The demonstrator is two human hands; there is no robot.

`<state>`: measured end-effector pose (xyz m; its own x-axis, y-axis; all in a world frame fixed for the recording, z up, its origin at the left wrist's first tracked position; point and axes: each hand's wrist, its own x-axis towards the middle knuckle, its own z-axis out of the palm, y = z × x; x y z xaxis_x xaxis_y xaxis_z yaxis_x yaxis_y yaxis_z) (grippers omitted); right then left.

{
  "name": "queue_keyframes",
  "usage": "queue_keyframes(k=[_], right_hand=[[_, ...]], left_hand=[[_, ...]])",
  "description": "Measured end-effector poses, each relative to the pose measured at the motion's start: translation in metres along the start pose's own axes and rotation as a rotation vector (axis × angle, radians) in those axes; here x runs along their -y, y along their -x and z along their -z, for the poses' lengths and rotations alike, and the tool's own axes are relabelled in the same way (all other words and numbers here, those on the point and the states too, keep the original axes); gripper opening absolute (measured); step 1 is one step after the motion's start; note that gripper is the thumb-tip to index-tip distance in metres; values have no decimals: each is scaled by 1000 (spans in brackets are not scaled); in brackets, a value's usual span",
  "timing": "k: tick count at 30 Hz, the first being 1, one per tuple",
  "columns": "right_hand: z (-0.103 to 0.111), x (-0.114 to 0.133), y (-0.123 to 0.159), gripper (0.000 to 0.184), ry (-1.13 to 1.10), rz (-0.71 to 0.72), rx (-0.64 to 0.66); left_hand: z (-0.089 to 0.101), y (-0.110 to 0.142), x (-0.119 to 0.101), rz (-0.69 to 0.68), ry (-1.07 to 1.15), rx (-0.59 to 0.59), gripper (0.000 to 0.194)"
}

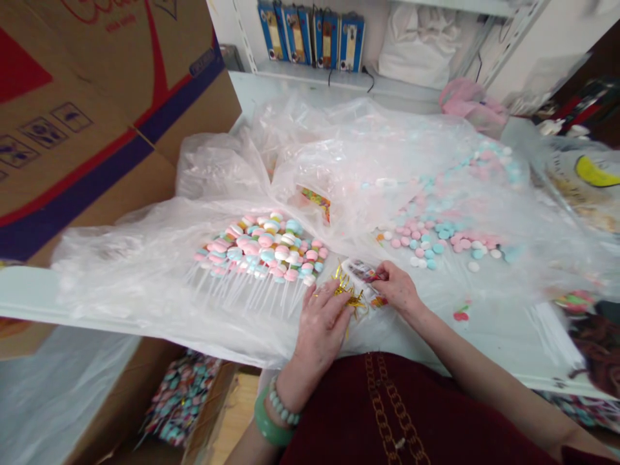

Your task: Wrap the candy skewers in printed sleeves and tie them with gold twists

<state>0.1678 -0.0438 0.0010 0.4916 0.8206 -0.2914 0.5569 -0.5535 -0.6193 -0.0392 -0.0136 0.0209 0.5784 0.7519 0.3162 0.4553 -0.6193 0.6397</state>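
My left hand point(322, 323) lies over a small heap of gold twist ties point(357, 299) on the table, its fingers stretched forward and slightly bent. With fingertips pinched together, my right hand point(398, 288) holds the edge of a small printed plastic bag point(361, 270) just beyond the ties. Left of my hands is a pile of candy skewers point(256, 245), pink, blue and white sweets on pale sticks, with the sticks towards me. Loose pastel candies point(438, 240) are scattered at the right, partly under clear plastic.
A big cardboard box point(159, 110) stands at the left. Crumpled clear plastic sheeting point(329, 139) covers much of the table point(504, 323). Below the front edge, an open box holds more candy sticks point(181, 394). Blue packages point(327, 39) and a white bag point(419, 45) sit at the back.
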Motion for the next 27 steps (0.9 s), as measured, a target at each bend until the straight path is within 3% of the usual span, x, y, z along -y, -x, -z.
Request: queue_keyframes(k=[3,8,11,14,16,18,21,24,27], right_hand=[[4,-5,1,10,-253,38,-25],[11,7,16,11,-548,154,-71],[13,20,29,13,-611,238,-10],[16,31,41,24,-637,290,79],[17,34,45,36,-717,241,138],[18,35,47,34,-795,155,224],[14,36,49,18,-847,75,269],[8,37,52,18,-886,30,244],[4,36,52,22,-851,-37,264]], left_hand=[[5,-5,-6,191,197,-79,16],[-3,-23,-21,425,444,11,16],[-14,-35,-28,519,610,-12,18],[-20,-44,-32,630,941,-25,19],[-18,-46,-34,711,1192,-51,21],[-15,-45,-36,776,1346,-81,22],[-10,-41,-38,822,1428,-96,23],[-11,-36,-38,832,1491,-77,28],[-13,-33,-34,862,1495,31,31]])
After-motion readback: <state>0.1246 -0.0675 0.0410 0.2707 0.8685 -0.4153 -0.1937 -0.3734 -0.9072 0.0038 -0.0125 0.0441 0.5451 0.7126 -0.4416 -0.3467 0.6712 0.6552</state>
